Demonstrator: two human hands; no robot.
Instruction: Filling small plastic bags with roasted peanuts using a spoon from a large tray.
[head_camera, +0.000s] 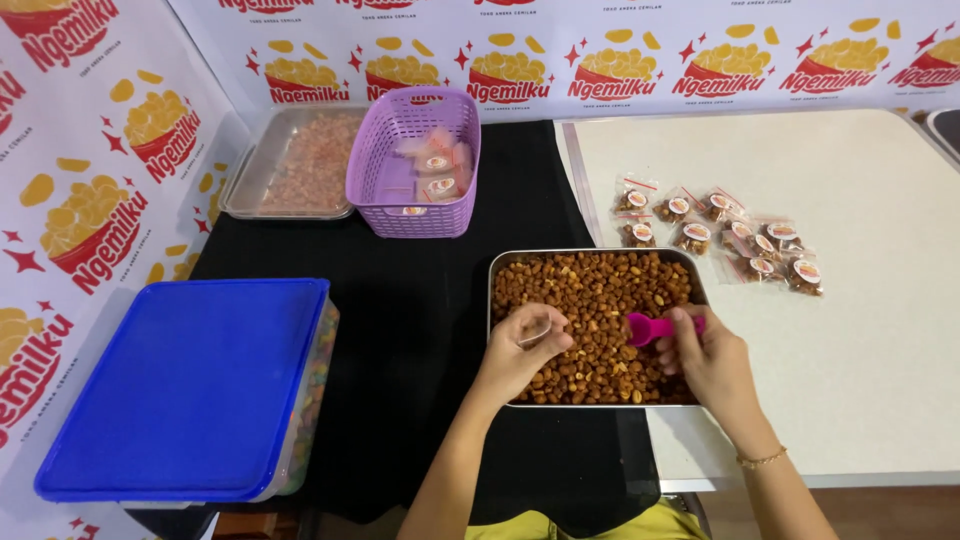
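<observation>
Right hand (705, 355) has its grip clamped on a pink scoop (655, 328) over the metal tray of roasted nuts (590, 300). Left hand (525, 350) pinches a small clear bag (538, 330), hard to make out against the nuts. Both forearms are cut off at the bottom edge. Filled packets (725, 238) lie on the desk (860, 330) beyond.
</observation>
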